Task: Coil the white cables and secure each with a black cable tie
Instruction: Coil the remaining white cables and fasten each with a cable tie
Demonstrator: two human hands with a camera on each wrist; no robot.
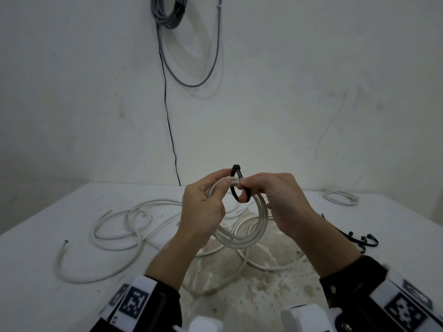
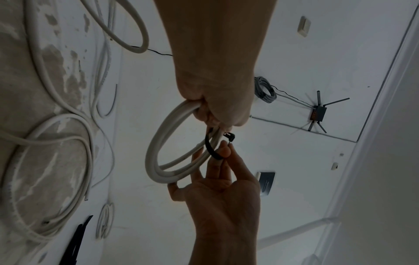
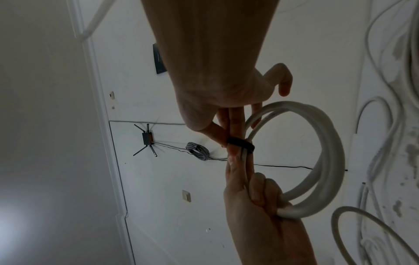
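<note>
a coiled white cable (image 1: pixel 249 236) held in the air above the table (image 1: pixel 48 226), with a black cable tie (image 1: pixel 239 188) looped loosely round its upper strands. the left hand (image 1: pixel 203 212) clenches the coil at its top, fingers curled through the loops and the thumb pressed on the strands just beside the tie; the right hand (image 1: pixel 280 204) pinches the tie between thumb and forefinger, its remaining fingers spread behind the coil. both forearms rise from the table edge and meet at chest height, wrists bent inward. the cable appears light yet springy: its turns are likely to fan apart if the clench relaxes, so the best hold is where all the strands cross, close to the tie. the smooth jacket may slide under the fingers. the tie looks thin, flexible and stiff enough to keep its loop; its head (image 1: pixel 236 167) stands above the coil. judged from the slack loop, tightening is not yet done. loose white cables (image 1: pixel 119 226) lie uncoiled on the table, a small coil (image 1: pixel 340 197) lies at the far right, and spare black ties (image 1: pixel 359 239) lie near the right forearm.
</note>
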